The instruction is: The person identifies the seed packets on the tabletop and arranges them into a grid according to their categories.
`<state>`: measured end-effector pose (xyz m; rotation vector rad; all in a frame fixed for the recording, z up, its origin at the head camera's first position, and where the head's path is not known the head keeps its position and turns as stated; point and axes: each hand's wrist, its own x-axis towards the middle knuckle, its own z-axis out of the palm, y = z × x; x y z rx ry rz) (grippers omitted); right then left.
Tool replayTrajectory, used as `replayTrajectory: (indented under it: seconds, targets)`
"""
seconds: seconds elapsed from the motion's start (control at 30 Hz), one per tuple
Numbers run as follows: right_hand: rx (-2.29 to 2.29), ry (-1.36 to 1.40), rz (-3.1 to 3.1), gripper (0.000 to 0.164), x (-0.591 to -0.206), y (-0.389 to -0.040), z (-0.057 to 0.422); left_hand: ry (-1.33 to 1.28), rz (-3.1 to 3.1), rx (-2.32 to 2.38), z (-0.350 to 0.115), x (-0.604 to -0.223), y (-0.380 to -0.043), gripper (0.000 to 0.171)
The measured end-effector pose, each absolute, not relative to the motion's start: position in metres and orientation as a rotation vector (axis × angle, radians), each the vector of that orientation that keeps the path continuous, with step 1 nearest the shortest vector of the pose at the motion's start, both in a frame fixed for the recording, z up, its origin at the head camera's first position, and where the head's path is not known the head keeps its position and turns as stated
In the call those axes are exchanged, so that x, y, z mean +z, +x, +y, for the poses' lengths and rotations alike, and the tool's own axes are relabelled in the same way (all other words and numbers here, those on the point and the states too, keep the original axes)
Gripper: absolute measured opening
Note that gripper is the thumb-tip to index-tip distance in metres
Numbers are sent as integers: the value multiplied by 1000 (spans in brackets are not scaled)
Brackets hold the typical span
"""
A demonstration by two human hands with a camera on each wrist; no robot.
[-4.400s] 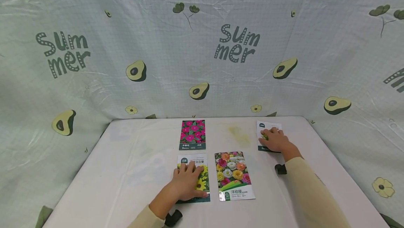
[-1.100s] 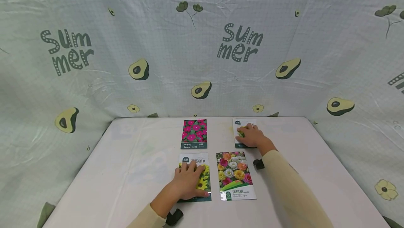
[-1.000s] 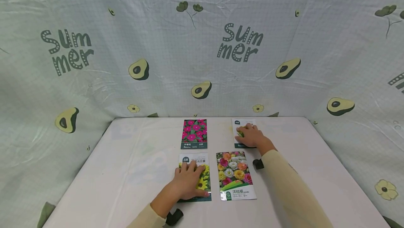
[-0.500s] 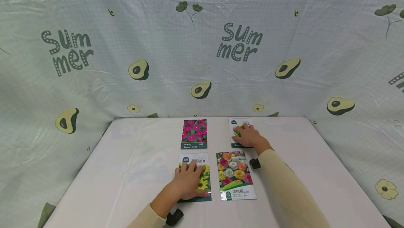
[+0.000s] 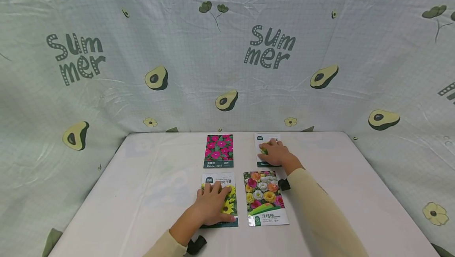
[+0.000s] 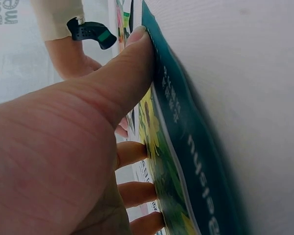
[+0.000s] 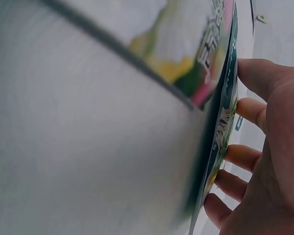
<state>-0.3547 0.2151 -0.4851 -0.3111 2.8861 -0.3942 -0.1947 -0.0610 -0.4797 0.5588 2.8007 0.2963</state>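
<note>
My left hand (image 5: 210, 205) rests with spread fingers on a seed packet with yellow sunflowers (image 5: 229, 206), front middle of the table. In the left wrist view its thumb lies on the dark green band (image 6: 169, 93) of that packet, fingertips pressing the printed face. At the back, my right hand (image 5: 275, 153) lies across a white seed packet (image 5: 260, 146) with a green lower band, covering much of its picture. The right wrist view has the thumb and fingertips spread over this packet (image 7: 224, 120), which lies close to a corner of the multicoloured-flower packet (image 7: 179, 58).
Behind the sunflower packet lies a packet with pink flowers (image 5: 218, 149). The multicoloured-flower packet is right of my left hand, in front of the right-hand packet. A white-covered table (image 5: 142, 193) holds them all, and a patterned curtain (image 5: 185, 51) hangs along its back edge.
My right hand has slid the white packet left along the back of the table, toward the pink-flower packet. My left hand has stayed on the sunflower packet.
</note>
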Motion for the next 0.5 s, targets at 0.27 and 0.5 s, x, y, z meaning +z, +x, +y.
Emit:
replayTrajectory:
  seconds: [0.27,0.5]
  targets:
    - [-394,-305,2891,59,-487,-352,208,566,2807,298,-63,-478,-193,92]
    - [-400,-315,2885,60,-486,-350,203,573,2808,295,-64,-480,-191,92]
